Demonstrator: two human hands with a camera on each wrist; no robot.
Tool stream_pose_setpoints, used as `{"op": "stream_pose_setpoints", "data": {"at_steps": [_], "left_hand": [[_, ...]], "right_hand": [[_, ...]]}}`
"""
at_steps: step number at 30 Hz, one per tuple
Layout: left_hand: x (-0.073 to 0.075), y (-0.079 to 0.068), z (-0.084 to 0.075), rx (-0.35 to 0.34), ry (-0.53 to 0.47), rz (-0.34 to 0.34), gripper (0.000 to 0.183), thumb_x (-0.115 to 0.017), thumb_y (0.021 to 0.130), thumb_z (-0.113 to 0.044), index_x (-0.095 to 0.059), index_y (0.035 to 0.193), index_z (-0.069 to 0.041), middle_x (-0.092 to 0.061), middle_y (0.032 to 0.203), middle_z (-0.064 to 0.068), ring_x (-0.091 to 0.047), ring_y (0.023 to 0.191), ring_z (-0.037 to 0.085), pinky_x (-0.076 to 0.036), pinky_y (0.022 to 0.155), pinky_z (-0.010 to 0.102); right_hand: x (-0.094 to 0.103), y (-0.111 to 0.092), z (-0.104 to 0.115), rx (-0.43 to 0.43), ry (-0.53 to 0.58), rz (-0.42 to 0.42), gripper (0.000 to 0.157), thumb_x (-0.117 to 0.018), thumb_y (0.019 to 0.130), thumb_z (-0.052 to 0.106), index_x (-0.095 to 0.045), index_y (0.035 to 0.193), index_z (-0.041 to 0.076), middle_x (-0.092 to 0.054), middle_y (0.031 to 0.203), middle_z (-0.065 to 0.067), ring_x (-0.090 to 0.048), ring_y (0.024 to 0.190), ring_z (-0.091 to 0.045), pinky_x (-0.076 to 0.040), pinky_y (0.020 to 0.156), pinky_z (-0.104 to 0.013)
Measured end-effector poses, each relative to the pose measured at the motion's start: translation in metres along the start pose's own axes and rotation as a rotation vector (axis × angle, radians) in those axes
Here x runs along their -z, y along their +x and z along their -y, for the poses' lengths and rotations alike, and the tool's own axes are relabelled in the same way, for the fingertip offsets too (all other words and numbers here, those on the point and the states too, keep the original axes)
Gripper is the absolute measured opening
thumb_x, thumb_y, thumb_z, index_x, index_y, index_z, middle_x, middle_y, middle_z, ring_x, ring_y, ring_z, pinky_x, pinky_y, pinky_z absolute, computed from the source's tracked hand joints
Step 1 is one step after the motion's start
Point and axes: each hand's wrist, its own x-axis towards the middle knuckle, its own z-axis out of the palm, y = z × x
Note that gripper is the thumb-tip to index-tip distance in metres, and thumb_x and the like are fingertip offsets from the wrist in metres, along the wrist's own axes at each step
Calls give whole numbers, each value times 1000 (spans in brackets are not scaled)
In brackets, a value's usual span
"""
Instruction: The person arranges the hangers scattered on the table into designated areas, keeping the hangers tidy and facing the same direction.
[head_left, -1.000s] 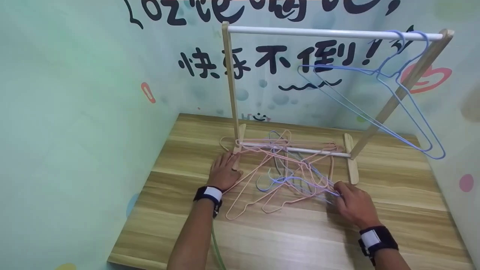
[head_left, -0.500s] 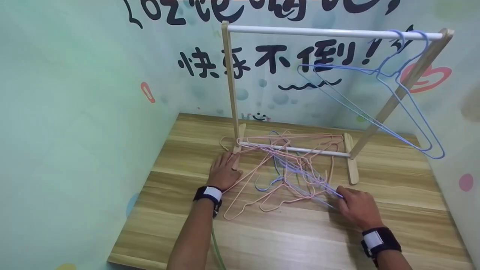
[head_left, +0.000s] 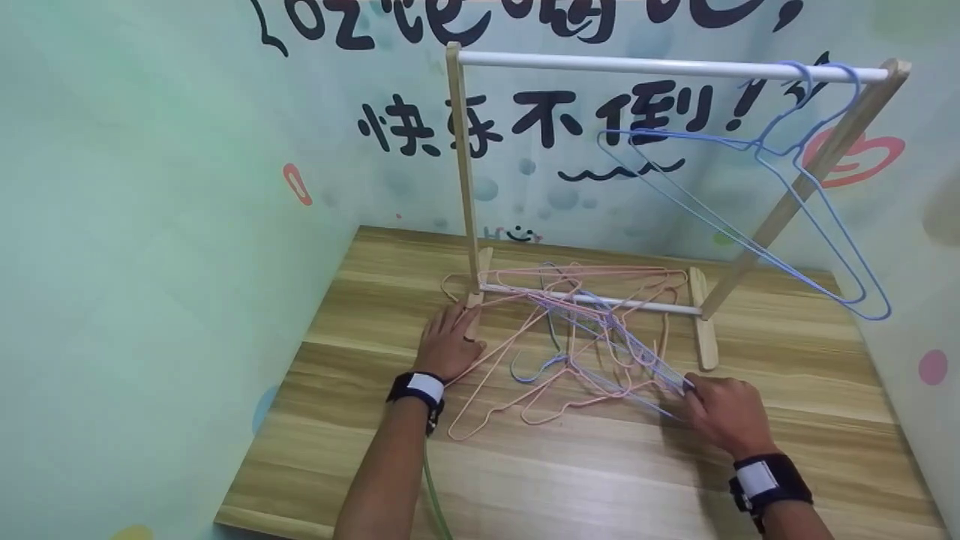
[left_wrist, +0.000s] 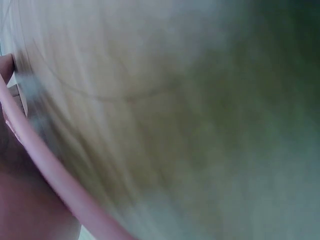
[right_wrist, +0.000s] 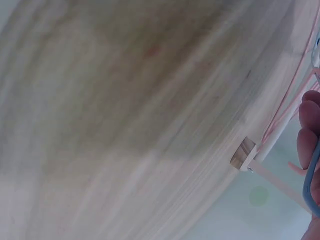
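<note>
My right hand (head_left: pixel 729 415) grips the end of a blue clothes hanger (head_left: pixel 660 369) at the right side of a tangled heap. In the right wrist view, its fingers (right_wrist: pixel 307 145) curl by a blue hanger corner (right_wrist: pixel 308 192). My left hand (head_left: pixel 448 346) rests with fingers extended on the left foot of a small wooden clothes rack (head_left: pixel 463 165). A pink hanger (head_left: pixel 469 435) runs out beside it, and its pink bar (left_wrist: pixel 60 175) crosses close before the left wrist camera. Pink and blue hangers lie tangled over the rack's lower bar (head_left: pixel 667 307).
Two blue hangers (head_left: pixel 757 146) hang at the right end of the rack's white top bar (head_left: pixel 600 63). The rack's right foot (head_left: pixel 703 337) stands just beyond my right hand. A green cord-like strip (head_left: pixel 433 495) lies by my left forearm. Printed walls (head_left: pixel 187 225) border the wood-grain table (head_left: pixel 570 480).
My right hand has moved a little right and toward me, drawing the blue hanger partly out of the heap. Some pink hangers shifted with it. My left hand stays in place.
</note>
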Motion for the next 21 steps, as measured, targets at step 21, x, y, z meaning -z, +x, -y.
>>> {"op": "stream_pose_setpoints", "data": {"at_steps": [21], "left_hand": [[11, -2, 0, 5, -59, -96, 63, -79, 96, -27, -59, 153, -7, -47, 161, 19, -49, 147, 44, -38, 121, 61]], "right_hand": [[-1, -11, -3, -125, 1, -100, 28, -60, 90, 0, -50, 67, 12, -40, 54, 1, -42, 46, -23, -38, 42, -49]]}}
